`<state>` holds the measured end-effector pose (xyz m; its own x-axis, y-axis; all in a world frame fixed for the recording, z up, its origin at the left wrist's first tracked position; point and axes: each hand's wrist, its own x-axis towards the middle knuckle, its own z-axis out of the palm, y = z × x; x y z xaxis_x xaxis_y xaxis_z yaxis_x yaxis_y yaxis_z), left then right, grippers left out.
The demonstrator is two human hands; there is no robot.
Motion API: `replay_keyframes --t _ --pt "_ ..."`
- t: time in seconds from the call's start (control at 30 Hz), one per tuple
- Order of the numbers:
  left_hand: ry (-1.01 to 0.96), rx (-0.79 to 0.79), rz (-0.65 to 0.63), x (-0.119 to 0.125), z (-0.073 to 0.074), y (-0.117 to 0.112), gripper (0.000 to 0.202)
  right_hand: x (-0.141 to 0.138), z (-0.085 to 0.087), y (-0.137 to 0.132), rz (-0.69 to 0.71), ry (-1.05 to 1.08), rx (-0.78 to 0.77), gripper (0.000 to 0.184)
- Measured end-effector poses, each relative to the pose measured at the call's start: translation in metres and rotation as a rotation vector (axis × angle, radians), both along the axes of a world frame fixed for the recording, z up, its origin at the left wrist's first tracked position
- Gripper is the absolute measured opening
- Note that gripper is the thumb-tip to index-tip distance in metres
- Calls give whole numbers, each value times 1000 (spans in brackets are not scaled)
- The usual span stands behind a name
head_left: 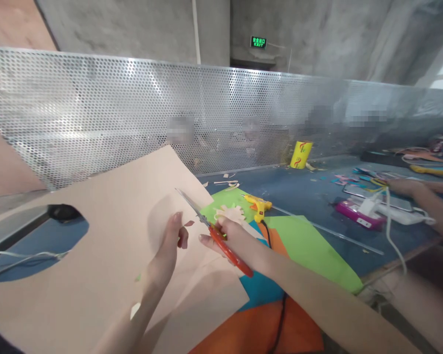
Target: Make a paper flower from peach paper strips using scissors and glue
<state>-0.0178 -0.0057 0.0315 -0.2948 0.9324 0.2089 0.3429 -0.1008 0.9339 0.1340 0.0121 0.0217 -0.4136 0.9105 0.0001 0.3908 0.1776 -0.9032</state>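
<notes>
My right hand (232,236) grips red-handled scissors (229,250), their narrow blades pointing up and left across a large beige paper sheet (125,196). To the left of the blades, my left hand (172,233) has its thumb and fingers curled at the sheet and appears to pinch it; exactly where they grip is partly hidden. The sheet is raised at its far corner and has a big rounded cut-out on its left side. A beige paper shape with a jagged edge (231,214) lies just beyond my right hand, beside a yellow hot glue gun (258,205).
Green (310,246), blue (260,290) and orange paper (258,327) lie under my right arm. A black cord crosses them. At right are a purple power strip (358,214), white cables and another person's hand (402,187). A perforated metal screen (133,113) and yellow roll (300,155) stand behind.
</notes>
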Motion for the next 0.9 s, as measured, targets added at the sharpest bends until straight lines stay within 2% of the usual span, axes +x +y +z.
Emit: replay_keyframes --t 0.17,0.9 --pt "-1 6 -38 0 -1 -2 52 1 -1 1 3 19 43 34" --pt "-24 -17 -88 1 -3 -2 52 3 4 0 -18 16 34 34"
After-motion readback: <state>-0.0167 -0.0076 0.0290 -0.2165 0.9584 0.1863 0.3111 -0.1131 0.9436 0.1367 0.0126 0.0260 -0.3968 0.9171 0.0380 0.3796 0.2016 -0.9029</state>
